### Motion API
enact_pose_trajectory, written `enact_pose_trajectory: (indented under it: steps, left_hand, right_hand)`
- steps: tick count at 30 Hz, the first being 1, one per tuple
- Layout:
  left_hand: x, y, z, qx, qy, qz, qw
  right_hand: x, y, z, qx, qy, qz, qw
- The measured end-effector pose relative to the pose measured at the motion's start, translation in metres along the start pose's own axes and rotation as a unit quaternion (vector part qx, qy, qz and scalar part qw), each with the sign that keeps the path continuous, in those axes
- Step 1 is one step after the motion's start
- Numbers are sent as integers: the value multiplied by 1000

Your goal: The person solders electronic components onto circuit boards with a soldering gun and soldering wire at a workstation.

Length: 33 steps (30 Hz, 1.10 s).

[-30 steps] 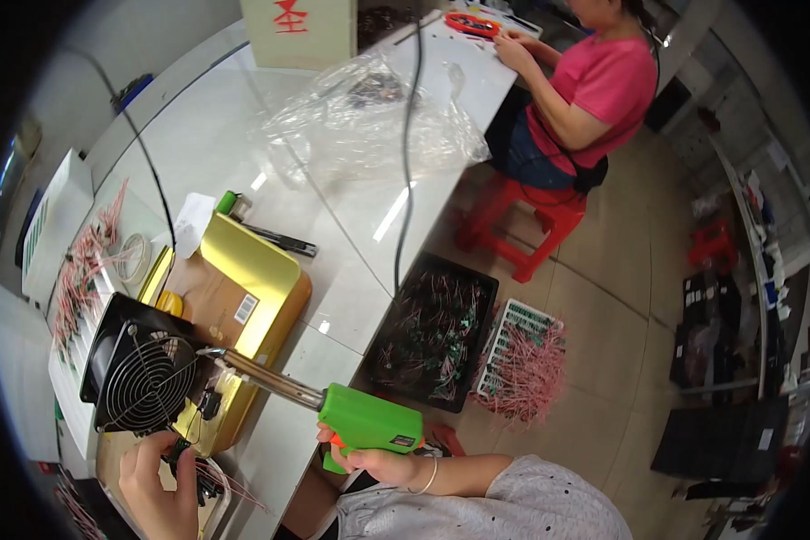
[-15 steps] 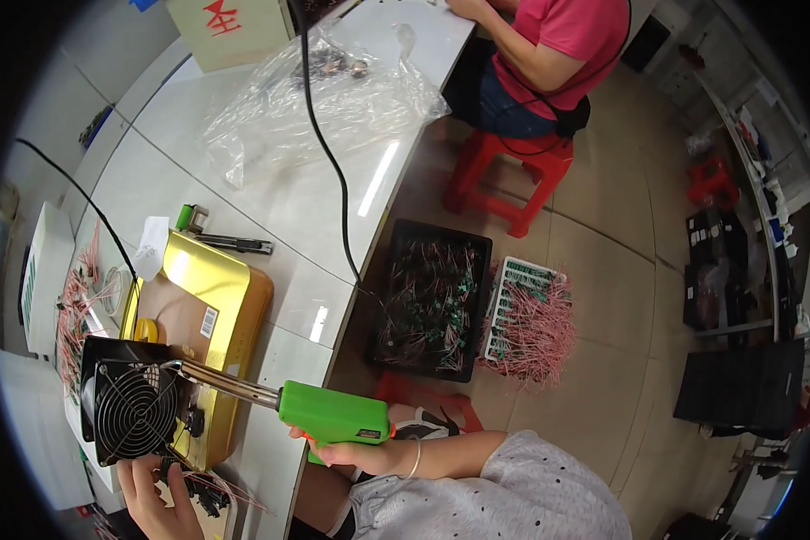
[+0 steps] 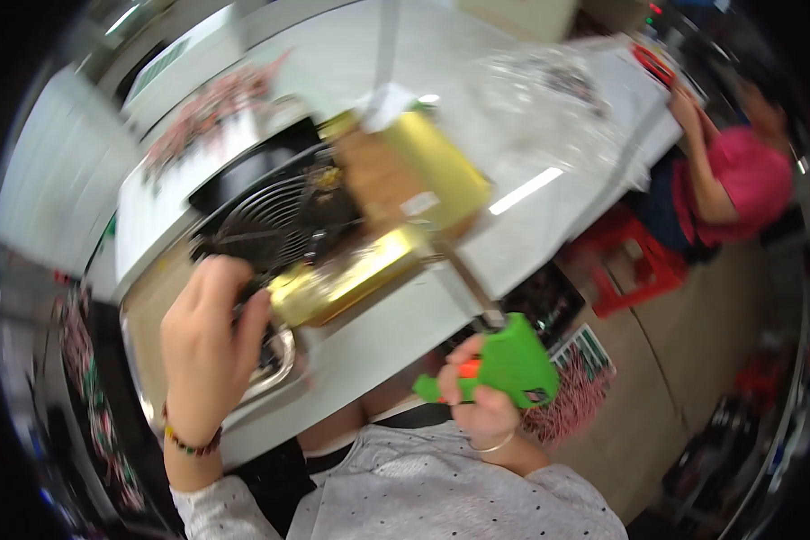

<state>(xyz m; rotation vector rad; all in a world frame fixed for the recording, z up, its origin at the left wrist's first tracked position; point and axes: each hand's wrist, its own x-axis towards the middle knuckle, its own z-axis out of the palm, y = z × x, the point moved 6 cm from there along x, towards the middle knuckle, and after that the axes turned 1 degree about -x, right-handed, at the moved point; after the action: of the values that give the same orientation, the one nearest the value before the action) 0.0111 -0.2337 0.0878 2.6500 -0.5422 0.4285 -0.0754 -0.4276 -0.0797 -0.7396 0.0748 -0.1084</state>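
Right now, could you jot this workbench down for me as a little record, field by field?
Left hand: beside the fan, fingers curled; whatever it may hold is too blurred to name
Right hand: gripping a green tool
Tool nozzle: metal, pointing toward the gold box
Table: white; clear plastic lies farther off
Co-worker: pink top, at the far right, on a red stool
Floor: pink wires below the table's edge
Picture: blurred
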Motion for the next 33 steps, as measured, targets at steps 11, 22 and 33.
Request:
enact_pose_trajectory:
  steps: [11, 22, 33]
  left_hand:
    - [-55, -60, -29, -164, 11, -43, 985]
    - [-97, -122, -113, -441, 66, -188, 875]
    - [-204, -363, -231, -425, 409, -325, 739]
  right_hand:
    - [0, -6, 23, 10, -71, -92, 993]
    - [-5, -2, 26, 16, -95, -78, 992]
    - [-6, 3, 37, 3, -94, -62, 994]
